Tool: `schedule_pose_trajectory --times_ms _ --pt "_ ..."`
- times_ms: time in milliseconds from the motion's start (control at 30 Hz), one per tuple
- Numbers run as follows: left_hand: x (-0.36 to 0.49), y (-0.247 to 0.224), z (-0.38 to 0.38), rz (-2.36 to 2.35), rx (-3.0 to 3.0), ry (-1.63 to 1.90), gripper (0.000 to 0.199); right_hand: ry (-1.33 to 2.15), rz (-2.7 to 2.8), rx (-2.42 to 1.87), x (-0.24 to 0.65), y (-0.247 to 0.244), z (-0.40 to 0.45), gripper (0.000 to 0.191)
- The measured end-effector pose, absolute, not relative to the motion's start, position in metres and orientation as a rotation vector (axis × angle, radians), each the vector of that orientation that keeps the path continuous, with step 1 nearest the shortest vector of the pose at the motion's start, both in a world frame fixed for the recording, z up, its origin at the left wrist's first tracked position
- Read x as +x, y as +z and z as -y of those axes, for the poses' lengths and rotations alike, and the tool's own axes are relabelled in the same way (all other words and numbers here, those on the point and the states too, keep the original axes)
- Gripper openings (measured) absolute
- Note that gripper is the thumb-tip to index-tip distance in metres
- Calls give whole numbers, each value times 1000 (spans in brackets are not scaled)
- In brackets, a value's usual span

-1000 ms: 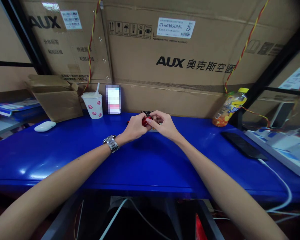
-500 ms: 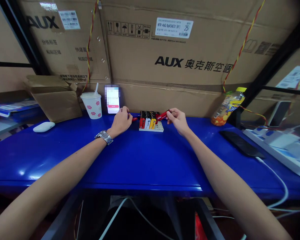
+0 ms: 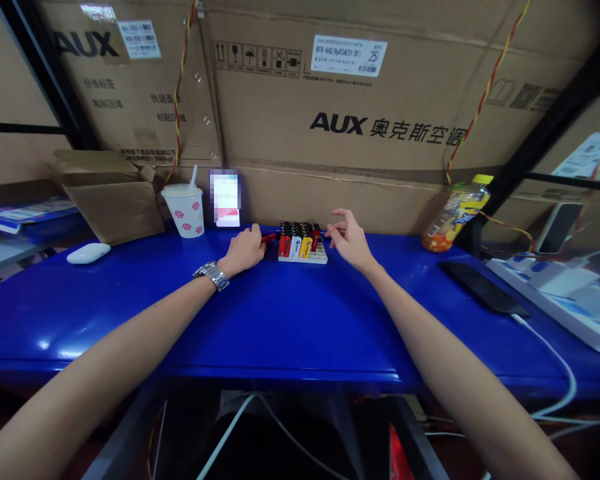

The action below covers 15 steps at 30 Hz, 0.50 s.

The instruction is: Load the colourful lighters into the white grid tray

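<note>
A white tray (image 3: 305, 261) stands near the back of the blue table, holding rows of upright lighters with black tops. Its front row shows a red lighter (image 3: 285, 247), a white lighter (image 3: 295, 247), a yellow lighter (image 3: 305, 247) and, at the right, another red lighter (image 3: 315, 241). My left hand (image 3: 247, 249), left of the tray, has its fingers closed on a red lighter (image 3: 269, 237) that sticks out toward the tray. Just right of the tray, my right hand (image 3: 349, 241) is open and empty, fingers apart.
Behind the table (image 3: 290, 320) rise large cardboard boxes (image 3: 380, 167). A paper cup (image 3: 184, 212), a lit phone (image 3: 226, 198), a paper bag (image 3: 110, 193) and a white earphone case (image 3: 89, 253) stand left. At right are a drink bottle (image 3: 455, 217), a dark phone (image 3: 480, 287) and a power strip (image 3: 570, 300).
The red lighter my right hand held tilted at the tray now stands upright in it. My right hand has let go and opened. My left hand has shifted slightly.
</note>
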<state>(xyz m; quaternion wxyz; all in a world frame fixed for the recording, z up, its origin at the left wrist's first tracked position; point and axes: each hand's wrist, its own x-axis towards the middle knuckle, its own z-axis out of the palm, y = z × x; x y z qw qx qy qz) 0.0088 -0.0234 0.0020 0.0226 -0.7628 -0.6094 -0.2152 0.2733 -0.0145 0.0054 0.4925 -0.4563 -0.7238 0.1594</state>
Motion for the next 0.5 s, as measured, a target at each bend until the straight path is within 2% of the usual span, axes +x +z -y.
schedule_pose_trajectory --times_ms 167,267,400,500 --pt "11 7 17 1804 -2272 -1268 9 274 1748 -1239 295 -3 1 33" --pt "15 14 18 1853 -2187 -1730 15 164 1855 -1336 304 -11 -5 29" --pt "24 23 23 1948 -2238 -2460 19 -38 2035 -1483 305 -20 -10 39" --pt "31 28 30 2078 -2136 -2741 23 -147 2143 -1560 301 -26 -12 47"
